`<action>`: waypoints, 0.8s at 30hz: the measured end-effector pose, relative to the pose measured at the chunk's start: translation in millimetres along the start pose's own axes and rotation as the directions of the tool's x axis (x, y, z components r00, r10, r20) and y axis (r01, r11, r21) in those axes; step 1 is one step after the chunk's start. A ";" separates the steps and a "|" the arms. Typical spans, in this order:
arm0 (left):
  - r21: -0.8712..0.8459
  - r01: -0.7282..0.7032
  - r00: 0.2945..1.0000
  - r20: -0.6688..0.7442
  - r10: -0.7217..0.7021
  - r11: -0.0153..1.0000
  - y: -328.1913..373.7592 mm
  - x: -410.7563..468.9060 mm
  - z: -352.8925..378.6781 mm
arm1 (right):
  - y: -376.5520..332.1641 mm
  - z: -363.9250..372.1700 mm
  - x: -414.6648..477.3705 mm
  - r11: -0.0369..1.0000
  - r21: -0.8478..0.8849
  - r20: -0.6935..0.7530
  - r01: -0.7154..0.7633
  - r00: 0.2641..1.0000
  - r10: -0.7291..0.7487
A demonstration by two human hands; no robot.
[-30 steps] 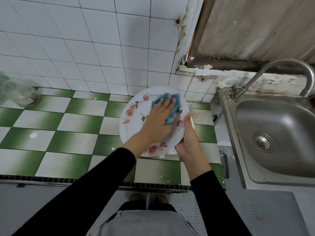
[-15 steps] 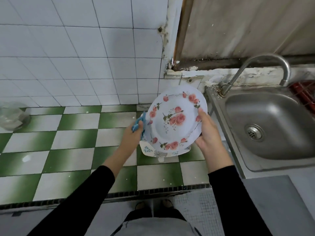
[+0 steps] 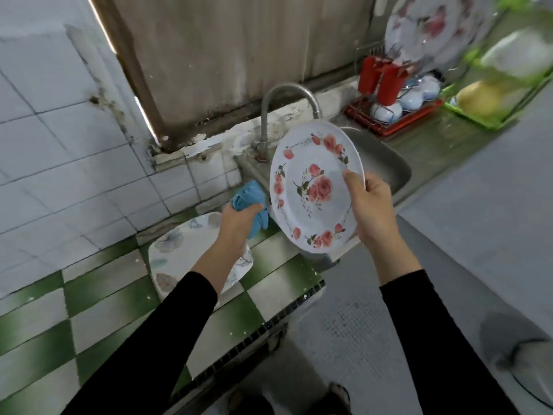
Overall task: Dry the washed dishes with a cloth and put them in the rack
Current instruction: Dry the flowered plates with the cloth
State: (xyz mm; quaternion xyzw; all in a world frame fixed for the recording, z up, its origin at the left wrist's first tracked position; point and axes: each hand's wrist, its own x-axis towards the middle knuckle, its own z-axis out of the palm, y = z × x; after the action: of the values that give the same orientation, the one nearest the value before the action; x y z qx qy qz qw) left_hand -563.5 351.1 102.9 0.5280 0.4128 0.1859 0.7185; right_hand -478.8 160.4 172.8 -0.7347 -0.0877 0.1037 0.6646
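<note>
Head view: the right hand [image 3: 371,208] grips the rose plate [image 3: 314,187] by its right rim, thumb on the face. The plate is held tilted in the air, in front of the tap [image 3: 287,97] and the sink [image 3: 386,169]. Just left of it, the left hand [image 3: 239,220] clutches a bunched blue cloth [image 3: 250,199]; whether cloth and plate touch is unclear. Under that arm a second plate [image 3: 182,253] lies on the green-checked counter [image 3: 98,298]. The red rack [image 3: 392,115] stands far right, beyond the sink, holding bowls.

- Open room is seen above the sink [image 3: 386,166], between the held plate [image 3: 314,187] and the rack [image 3: 401,127].
- The rack's front is filled by bowls [image 3: 386,111] and red cups [image 3: 389,83].
</note>
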 end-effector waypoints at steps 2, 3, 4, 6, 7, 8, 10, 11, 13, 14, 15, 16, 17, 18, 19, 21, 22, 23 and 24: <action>0.054 -0.022 0.999 0.051 0.019 0.998 -2.0 -10.0 45.1 | -0.9 -39.9 5.2 0.999 -0.014 -0.068 0.044 0.997 -0.045; 0.084 -0.040 0.996 0.081 0.033 0.996 -4.8 -15.4 67.9 | -0.6 -60.9 7.7 0.998 -0.015 -0.093 0.061 0.994 -0.062; 0.104 -0.061 0.993 0.102 0.050 0.993 -9.5 -20.3 91.3 | -0.1 -82.8 10.2 0.997 -0.020 -0.120 0.073 0.990 -0.075; 0.151 -0.104 0.986 0.142 0.082 0.983 -19.3 -34.3 141.0 | 1.9 -128.9 15.9 0.996 -0.034 -0.175 0.087 0.980 -0.092; 0.169 -0.126 0.980 0.173 0.097 0.978 -23.6 -44.1 168.5 | 2.6 -153.2 18.0 0.995 -0.044 -0.198 0.094 0.975 -0.101; 0.175 -0.147 0.973 0.204 0.110 0.973 -28.9 -54.0 196.5 | 4.7 -178.8 20.5 0.994 -0.057 -0.221 0.093 0.970 -0.103; 0.158 -0.170 0.959 0.255 0.126 0.973 -40.3 -73.9 252.4 | 9.1 -232.2 23.7 0.990 -0.089 -0.267 0.109 0.955 -0.129; 0.152 -0.175 0.951 0.283 0.126 0.973 -44.7 -84.7 279.3 | 12.3 -259.9 25.9 0.987 -0.108 -0.288 0.116 0.947 -0.142; 0.120 -0.174 0.937 0.324 0.127 0.977 -51.8 -101.9 325.4 | 15.5 -310.0 30.8 0.985 -0.117 -0.327 0.128 0.931 -0.160; 0.101 -0.164 0.933 0.339 0.121 0.981 -54.0 -108.6 346.1 | 15.2 -331.5 33.5 0.984 -0.113 -0.347 0.141 0.922 -0.172; 0.097 -0.164 0.930 0.347 0.122 0.982 -55.5 -113.9 364.6 | 14.7 -349.9 37.2 0.981 -0.119 -0.363 0.154 0.913 -0.187; 0.093 -0.173 0.929 0.347 0.131 0.981 -56.2 -117.2 381.2 | 14.5 -365.1 43.2 0.979 -0.123 -0.369 0.163 0.908 -0.197; 0.090 -0.188 0.927 0.345 0.146 0.978 -56.4 -118.6 395.9 | 14.2 -377.1 50.4 0.976 -0.124 -0.365 0.177 0.907 -0.211; 0.086 -0.203 0.926 0.341 0.163 0.975 -55.0 -118.9 409.4 | 13.9 -386.3 58.9 0.973 -0.121 -0.358 0.197 0.906 -0.228; 0.085 -0.222 0.924 0.338 0.182 0.971 -53.1 -117.3 420.9 | 13.3 -392.6 68.0 0.968 -0.120 -0.349 0.221 0.903 -0.250; 0.091 -0.255 0.920 0.331 0.212 0.963 -48.3 -108.6 441.1 | 13.4 -399.4 90.2 0.962 -0.107 -0.349 0.250 0.897 -0.272; 0.091 -0.271 0.918 0.323 0.229 0.958 -44.9 -101.9 450.4 | 11.8 -399.6 101.9 0.959 -0.096 -0.347 0.266 0.894 -0.283; 0.086 -0.286 0.918 0.312 0.246 0.954 -41.1 -94.0 459.6 | 11.7 -398.9 115.0 0.955 -0.089 -0.339 0.284 0.893 -0.297; 0.078 -0.304 0.917 0.296 0.269 0.950 -37.6 -84.1 468.7 | 11.2 -397.1 129.0 0.950 -0.082 -0.333 0.301 0.890 -0.311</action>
State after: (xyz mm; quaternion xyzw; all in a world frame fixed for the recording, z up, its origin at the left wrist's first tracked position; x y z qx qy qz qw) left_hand -249.4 -5.7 149.5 0.6469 0.2352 0.1862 0.7011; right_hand -247.8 -186.9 194.8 -0.7277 -0.0868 -0.1325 0.6673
